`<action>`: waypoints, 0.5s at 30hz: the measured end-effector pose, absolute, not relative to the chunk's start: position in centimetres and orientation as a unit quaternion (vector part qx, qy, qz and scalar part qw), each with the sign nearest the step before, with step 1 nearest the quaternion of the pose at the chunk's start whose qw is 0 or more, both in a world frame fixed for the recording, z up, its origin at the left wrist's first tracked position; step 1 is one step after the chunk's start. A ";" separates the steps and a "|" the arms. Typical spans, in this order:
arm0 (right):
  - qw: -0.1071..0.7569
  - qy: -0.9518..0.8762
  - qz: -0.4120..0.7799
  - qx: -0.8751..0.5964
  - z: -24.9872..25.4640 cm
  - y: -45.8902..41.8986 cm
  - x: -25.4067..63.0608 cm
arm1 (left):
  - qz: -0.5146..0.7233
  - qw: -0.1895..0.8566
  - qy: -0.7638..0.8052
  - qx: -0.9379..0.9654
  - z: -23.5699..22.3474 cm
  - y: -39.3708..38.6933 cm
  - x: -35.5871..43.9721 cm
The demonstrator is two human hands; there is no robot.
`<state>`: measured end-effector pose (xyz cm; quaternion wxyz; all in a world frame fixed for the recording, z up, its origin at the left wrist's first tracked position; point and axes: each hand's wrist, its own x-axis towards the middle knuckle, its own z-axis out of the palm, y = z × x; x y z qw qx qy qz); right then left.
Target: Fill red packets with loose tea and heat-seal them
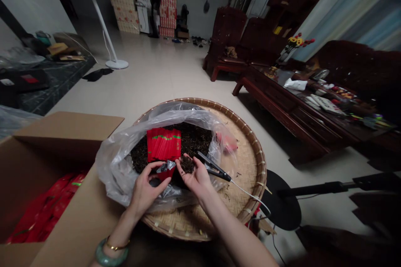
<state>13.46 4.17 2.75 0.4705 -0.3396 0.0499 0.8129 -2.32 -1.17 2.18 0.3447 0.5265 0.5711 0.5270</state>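
My left hand (147, 187) pinches a small red foil packet (166, 174) by its sides. Its silvery mouth is open and faces my right hand. In my right hand (196, 175), cupped palm up beside that mouth, lies a small heap of dark tea leaves (187, 164). A black flat iron (221, 172) with a white cord lies against my right hand; whether my fingers touch it I cannot tell. Beyond both hands, a stack of red packets (163, 144) rests on loose dark tea (197, 135) inside a large clear plastic bag (115, 158).
A round woven bamboo tray (250, 167) carries the bag. At the left stands an open cardboard box (72, 127) with red packets (53, 202). A black round stand base (282, 200) is at the right, near a dark wooden table (282, 108). A white fan (103, 25) stands farther back.
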 end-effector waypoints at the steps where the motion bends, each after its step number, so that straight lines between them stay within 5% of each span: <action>1: 0.462 0.066 0.819 -0.335 3.0 4.1 13.5 | 0.526 0.346 0.570 0.528 2.2 -1.2 -2.3; 15: 0.492 0.090 0.803 -0.322 4.4 4.0 14.3 | 0.492 0.281 0.554 0.610 1.0 -1.2 -1.8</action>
